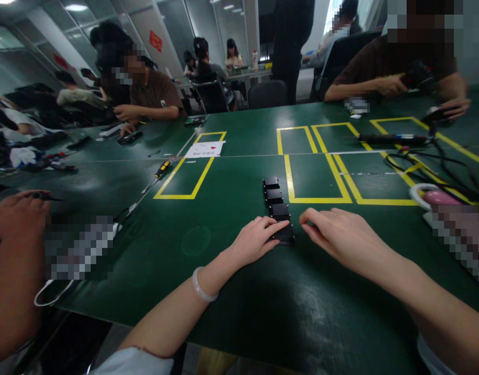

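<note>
Several small black box-shaped parts, with shiny dots at their corners, stand in a row on the green table (224,291). The far ones (271,183) are uncovered. My left hand (255,239) rests at the nearest black part (286,235), its index finger across the top and its thumb along the near side. Just to the right of that part, apart from it, hovers my right hand (337,232). Its thumb and index finger are pinched together; anything between the tips is too small or hidden to make out.
Yellow tape rectangles (319,200) mark the table beyond the row. Left are a yellow-and-black screwdriver (163,167) and a white paper (205,149). A corded black tool (395,139) and cables (430,177) lie right. Another person's arm (19,250) reaches in at left.
</note>
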`<state>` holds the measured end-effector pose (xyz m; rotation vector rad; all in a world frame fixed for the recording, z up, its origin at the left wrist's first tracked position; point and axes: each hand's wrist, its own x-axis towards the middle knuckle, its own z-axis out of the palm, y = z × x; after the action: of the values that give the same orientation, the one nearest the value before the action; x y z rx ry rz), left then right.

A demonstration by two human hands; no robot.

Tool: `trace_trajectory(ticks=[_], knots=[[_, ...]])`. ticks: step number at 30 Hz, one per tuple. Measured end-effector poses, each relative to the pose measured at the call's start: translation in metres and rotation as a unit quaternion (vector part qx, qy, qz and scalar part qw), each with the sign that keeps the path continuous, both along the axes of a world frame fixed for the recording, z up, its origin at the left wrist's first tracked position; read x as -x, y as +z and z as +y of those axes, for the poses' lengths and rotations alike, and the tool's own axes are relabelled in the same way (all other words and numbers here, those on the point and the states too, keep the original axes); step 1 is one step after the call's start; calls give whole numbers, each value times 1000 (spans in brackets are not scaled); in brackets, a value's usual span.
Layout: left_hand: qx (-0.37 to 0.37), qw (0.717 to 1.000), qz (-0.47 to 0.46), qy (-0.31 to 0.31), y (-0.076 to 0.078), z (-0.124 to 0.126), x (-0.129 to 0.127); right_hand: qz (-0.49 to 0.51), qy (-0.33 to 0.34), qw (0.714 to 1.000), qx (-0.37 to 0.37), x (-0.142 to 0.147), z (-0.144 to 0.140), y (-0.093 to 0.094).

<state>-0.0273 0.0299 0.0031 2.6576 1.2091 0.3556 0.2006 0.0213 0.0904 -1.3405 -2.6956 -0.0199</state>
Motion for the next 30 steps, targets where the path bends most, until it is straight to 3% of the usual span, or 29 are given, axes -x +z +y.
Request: trace_trajectory(ticks=[5,11,17,22,30], knots=[[0,1000,-2,0,0,0,0,43,19,999,-1,0,-2,0],[3,1000,-3,-2,1,0,0,3,12,1000,-7,-1,0,-1],[1,1000,-11,-2,1,-1,0,49,29,998,13,-1,-2,1],[-1,1000,-9,-1,0,0,0,-5,5,1000,2,0,-1,0],[1,1000,-4,-2,1,0,0,33,18,999,0,0,-1,0]])
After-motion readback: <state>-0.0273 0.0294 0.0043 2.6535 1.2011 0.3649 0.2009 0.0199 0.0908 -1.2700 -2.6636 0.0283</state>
